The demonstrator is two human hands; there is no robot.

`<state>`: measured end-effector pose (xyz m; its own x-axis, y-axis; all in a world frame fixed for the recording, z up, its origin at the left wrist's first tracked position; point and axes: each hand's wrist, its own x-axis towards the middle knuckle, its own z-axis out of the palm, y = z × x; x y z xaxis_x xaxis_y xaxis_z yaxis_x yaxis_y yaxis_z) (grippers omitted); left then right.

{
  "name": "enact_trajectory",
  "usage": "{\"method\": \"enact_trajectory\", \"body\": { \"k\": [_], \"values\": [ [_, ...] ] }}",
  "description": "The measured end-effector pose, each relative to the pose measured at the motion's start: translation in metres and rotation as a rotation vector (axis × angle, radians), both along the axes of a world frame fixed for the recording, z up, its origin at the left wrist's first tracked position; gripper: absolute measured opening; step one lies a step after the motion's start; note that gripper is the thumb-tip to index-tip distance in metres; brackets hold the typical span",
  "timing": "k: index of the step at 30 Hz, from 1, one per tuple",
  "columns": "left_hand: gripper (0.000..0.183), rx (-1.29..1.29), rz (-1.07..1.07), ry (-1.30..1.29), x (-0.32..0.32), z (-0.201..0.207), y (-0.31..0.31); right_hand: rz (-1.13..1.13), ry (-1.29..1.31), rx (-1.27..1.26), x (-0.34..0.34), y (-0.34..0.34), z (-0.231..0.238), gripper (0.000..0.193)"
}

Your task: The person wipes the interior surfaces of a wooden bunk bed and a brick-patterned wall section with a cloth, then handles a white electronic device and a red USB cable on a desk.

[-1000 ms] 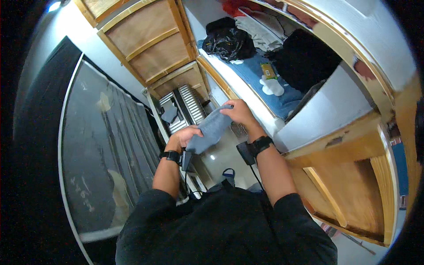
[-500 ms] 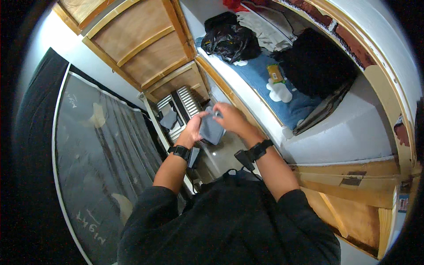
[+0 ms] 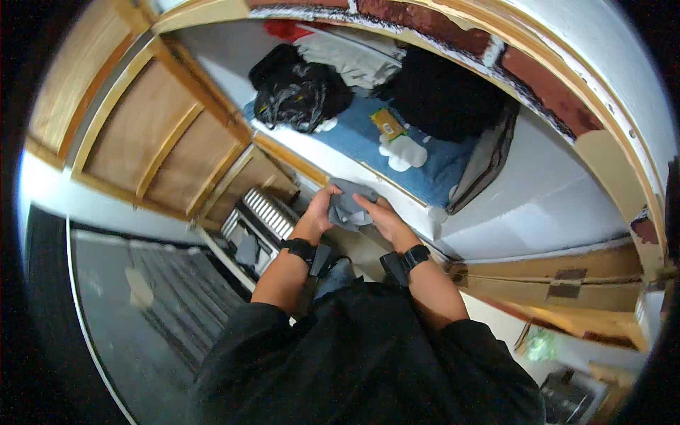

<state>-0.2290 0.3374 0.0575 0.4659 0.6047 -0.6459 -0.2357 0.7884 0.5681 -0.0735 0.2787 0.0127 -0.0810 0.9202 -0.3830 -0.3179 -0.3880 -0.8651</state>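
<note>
A piece of grey cloth, creased and partly folded, is held between both hands in front of my body. My left hand grips its left side with the thumb on top. My right hand pinches the right side, and some of those fingers are hidden under the fabric. Black straps with dark box-shaped devices circle both wrists. Just beyond the cloth runs the pale front edge of a recessed shelf.
On the shelf lie a blue cloth with white cloud shapes, a black plastic bag, black fabric and a small yellow-green packet. A white ribbed object stands left, near another grey cloth. Dark mesh curtain hangs at far left.
My view has swung toward the right, bringing the shelf closer to the middle. The grey cloth is spread wider, and my right hand has shifted from its top to its right side.
</note>
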Motion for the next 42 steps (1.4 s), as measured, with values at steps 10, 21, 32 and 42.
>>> {"method": "enact_trajectory", "body": {
  "k": [10,21,32,42],
  "values": [
    [0.034,0.133,-0.553,0.353,0.008,-0.059,0.052,-0.565,0.347,-0.214,-0.043,-0.021,-0.025,0.043],
    [0.032,0.123,-0.939,-0.002,0.058,-0.07,0.016,-1.121,-0.253,0.103,-0.018,-0.102,0.006,0.029],
    [0.015,-0.303,-0.573,0.114,0.03,-0.103,0.025,-1.266,-1.526,0.071,-0.028,-0.144,-0.039,0.049],
    [0.009,-0.387,-0.334,0.044,-0.022,-0.107,0.064,-0.782,-1.743,-0.133,-0.098,-0.036,-0.097,0.045]
  ]
}}
